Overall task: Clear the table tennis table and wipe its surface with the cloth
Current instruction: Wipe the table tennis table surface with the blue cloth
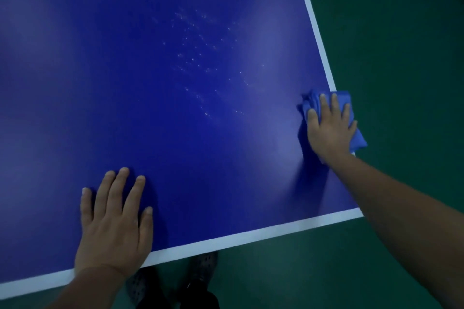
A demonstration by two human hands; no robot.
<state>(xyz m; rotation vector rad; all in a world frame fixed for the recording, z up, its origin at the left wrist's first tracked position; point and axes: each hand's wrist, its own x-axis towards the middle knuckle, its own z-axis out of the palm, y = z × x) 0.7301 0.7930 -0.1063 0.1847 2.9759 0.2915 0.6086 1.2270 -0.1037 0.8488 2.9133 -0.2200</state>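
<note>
While the blue cloth (347, 103) sits bunched at the table's right edge, partly hanging over the white border line, the right hand (330, 128) presses down flat on it, fingers spread, palm pinning it rather than clenching it. The table tennis table (175, 83) shows a scatter of pale specks and smears across its blue middle. Near the front edge, the left hand (114, 223) lies flat and empty on the surface, fingers splayed, wrist crossing the white line. Beyond the table there's green floor (401, 45), and dark perforated shoes (200, 271) below the near edge.
</note>
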